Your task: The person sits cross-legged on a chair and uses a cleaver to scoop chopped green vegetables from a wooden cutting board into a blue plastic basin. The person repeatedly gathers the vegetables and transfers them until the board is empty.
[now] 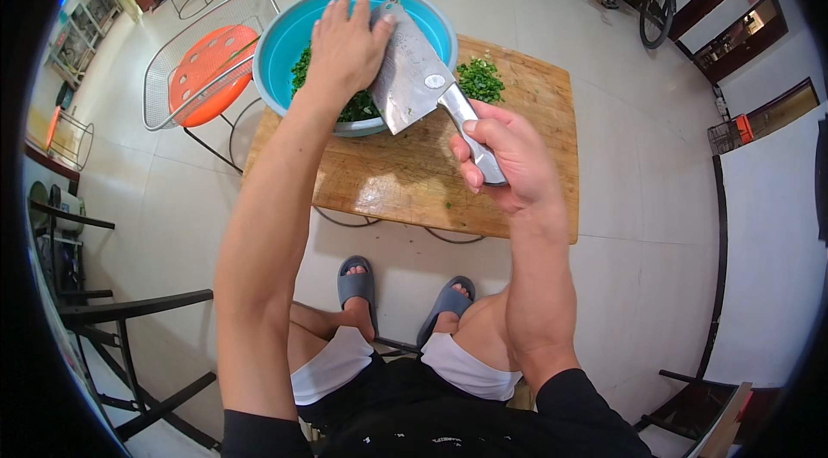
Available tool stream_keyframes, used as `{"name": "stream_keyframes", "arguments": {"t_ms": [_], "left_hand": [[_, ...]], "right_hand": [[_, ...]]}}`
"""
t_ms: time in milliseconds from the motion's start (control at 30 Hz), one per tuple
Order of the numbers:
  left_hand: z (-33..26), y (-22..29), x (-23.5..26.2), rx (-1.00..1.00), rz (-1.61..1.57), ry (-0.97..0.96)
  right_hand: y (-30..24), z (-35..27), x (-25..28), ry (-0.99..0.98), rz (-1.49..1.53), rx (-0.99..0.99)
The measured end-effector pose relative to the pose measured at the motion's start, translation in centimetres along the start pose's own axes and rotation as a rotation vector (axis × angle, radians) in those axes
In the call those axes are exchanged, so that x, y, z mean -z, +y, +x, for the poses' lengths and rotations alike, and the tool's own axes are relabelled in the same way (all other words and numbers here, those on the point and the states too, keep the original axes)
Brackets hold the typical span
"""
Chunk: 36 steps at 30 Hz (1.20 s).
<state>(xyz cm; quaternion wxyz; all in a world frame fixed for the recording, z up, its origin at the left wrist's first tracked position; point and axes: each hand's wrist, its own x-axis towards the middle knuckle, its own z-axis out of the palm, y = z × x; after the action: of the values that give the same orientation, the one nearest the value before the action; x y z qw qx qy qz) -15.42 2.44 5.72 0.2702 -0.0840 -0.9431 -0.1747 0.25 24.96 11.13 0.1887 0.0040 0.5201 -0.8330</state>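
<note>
Cleaver point(407, 70), firmly clamped in my right hand point(513, 158), slants forward-left over the blue basin point(274, 44), its far end beside my outstretched left hand point(347, 48).

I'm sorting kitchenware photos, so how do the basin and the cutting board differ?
The basin is round, while the cutting board is roughly rectangular. The basin is blue; the cutting board is brown wood. The basin has raised walls, whereas the cutting board is flat. Both hold chopped greens.
</note>
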Motion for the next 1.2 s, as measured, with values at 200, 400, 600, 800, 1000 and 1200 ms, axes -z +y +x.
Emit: {"name": "stream_keyframes", "arguments": {"t_ms": [200,400,600,800,1000,1200], "left_hand": [[0.4,-3.7,1.7,0.241,0.072,-0.094],[0.8,0.1,6.4,0.239,0.258,-0.383],[-0.7,-2.4,2.6,0.197,0.314,-0.089],[-0.9,-0.1,4.0,0.166,0.037,-0.015],[-4.1,8.2,6.3,0.024,-0.349,0.225],[-9.5,14.1,1.1,-0.057,-0.823,0.003]], "right_hand": [[-0.9,-1.0,1.6,0.026,0.018,-0.012],[-1.7,-2.2,2.5,0.084,0.015,0.057],[-2.2,-4.5,4.9,0.184,-0.018,0.114],[-1.7,-8.5,10.6,0.332,-0.03,0.222],[-0.1,-12.8,16.9,0.507,-0.136,0.204],[1.1,-13.1,20.8,0.557,-0.172,0.132]]}}
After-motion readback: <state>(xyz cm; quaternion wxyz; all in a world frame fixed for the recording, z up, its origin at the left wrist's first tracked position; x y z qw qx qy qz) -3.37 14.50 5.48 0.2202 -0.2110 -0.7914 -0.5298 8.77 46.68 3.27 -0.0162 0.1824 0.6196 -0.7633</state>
